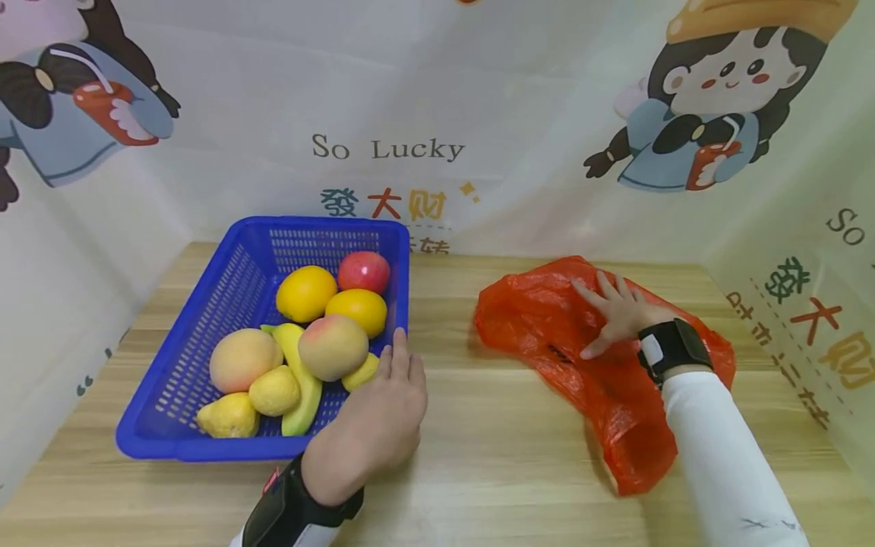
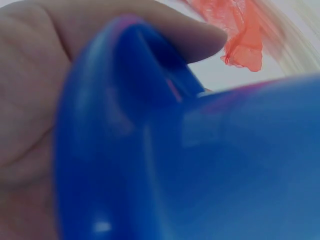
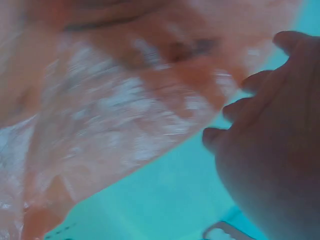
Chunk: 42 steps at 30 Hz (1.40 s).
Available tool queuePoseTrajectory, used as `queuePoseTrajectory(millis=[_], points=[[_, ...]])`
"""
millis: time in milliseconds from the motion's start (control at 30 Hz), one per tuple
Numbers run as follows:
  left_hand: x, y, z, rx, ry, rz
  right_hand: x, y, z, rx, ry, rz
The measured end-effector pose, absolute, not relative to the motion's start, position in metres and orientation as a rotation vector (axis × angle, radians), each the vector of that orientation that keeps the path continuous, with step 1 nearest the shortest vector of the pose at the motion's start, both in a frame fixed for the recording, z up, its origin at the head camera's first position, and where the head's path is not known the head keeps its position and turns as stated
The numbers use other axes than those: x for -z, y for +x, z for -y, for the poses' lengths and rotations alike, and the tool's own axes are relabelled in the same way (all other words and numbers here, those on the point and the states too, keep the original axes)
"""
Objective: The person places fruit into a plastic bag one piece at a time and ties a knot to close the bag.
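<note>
The fruit [image 1: 292, 353] lies in the blue basket [image 1: 260, 453], its side touched by the straight-fingered left hand [image 1: 379, 410]; the spread right hand [image 1: 622, 313] lies over a crumpled red plastic bag [image 1: 533, 327], seemingly unfilled.

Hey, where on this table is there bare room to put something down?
The wooden tabletop is bare between the left hand at the blue basket and the red plastic bag. The basket's back-left corner is free too; fruit crowds its middle.
</note>
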<state>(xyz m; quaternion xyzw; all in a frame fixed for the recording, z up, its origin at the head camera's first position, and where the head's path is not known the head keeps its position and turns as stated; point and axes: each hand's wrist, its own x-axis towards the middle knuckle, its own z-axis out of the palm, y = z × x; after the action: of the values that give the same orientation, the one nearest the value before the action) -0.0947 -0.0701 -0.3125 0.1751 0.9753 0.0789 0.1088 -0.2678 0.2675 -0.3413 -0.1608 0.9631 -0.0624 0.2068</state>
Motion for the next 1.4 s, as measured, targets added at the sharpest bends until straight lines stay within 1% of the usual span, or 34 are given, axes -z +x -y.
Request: queuePoseTrajectory(millis=[200,367,567,833,933,1033,1100,1233,1333,1400], points=[[0.312,-0.093,0.07,-0.264,0.53,-2.86,0.37,-0.264,-0.285,0.235,-0.328,-2.598],[0.312,-0.093,0.068,-0.219,0.525,-2.861,0.381,-0.256,-0.281,0.26,-0.195,-2.55],[0.309,-0.093,0.071,-0.249,0.542,-2.866,0.377,-0.252,-0.262,0.246,-0.141,-2.53],[0.311,-0.093,0.079,-0.316,0.666,-2.846,0.373,-0.242,-0.25,0.201,-0.079,-2.508],[0.31,-0.092,0.081,-0.378,0.645,-2.822,0.367,-0.241,-0.244,0.203,-0.08,-2.518],[0.301,-0.091,0.082,-0.409,0.609,-2.792,0.357,-0.241,-0.237,0.209,-0.105,-2.558],[0.289,-0.091,0.082,-0.377,0.6,-2.782,0.349,-0.242,-0.23,0.225,-0.139,-2.605],[0.257,-0.094,0.078,-0.25,0.683,-2.797,0.341,-0.247,-0.212,0.28,-0.245,-2.712],[0.238,-0.104,0.071,-0.163,0.77,-2.812,0.342,-0.251,-0.198,0.316,-0.275,-2.712],[0.231,-0.117,0.063,-0.095,0.795,-2.795,0.346,-0.253,-0.191,0.311,-0.248,-2.673]])
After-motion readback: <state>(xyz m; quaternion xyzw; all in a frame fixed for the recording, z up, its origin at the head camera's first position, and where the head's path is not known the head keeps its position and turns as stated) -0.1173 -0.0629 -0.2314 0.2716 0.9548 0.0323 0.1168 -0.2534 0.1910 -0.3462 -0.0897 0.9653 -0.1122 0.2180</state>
